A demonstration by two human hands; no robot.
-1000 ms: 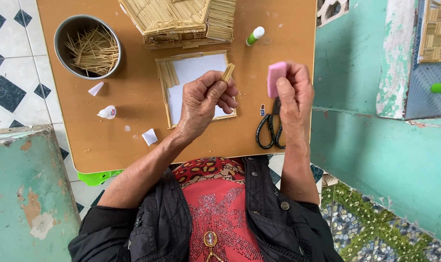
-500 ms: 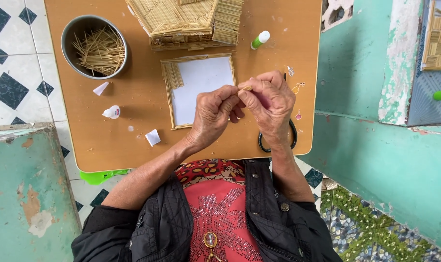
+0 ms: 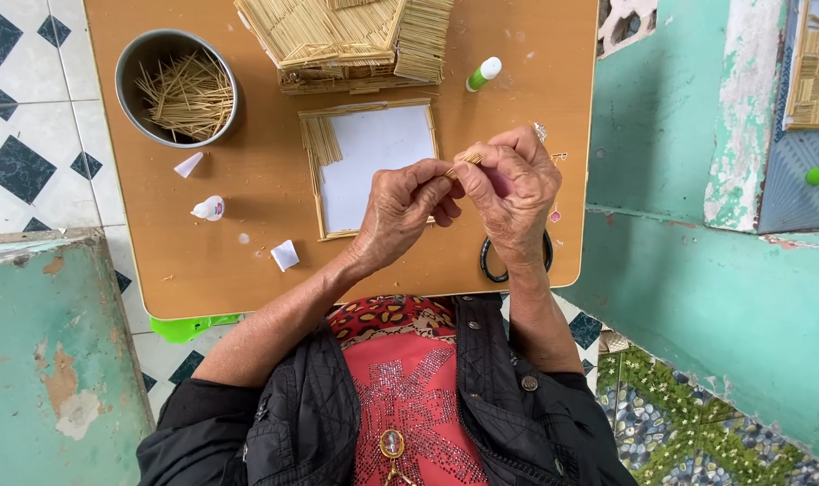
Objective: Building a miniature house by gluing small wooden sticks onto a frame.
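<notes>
My left hand and my right hand meet above the wooden table. Between their fingertips they pinch a small bundle of thin sticks. Just under and left of the hands lies a white square panel with a frame of sticks, and a short row of sticks is laid along its left side. The black handles of a pair of scissors show below my right wrist. I cannot tell whether my right palm hides anything else.
A metal bowl of loose sticks stands at the back left. A house model made of sticks sits at the back centre, with a green and white glue tube beside it. A small white bottle, a white cap and a paper scrap lie at the left.
My right hand, which held a pink block out to the right, has moved left to meet my left hand. The pink block no longer shows. Both hands now pinch the sticks.
</notes>
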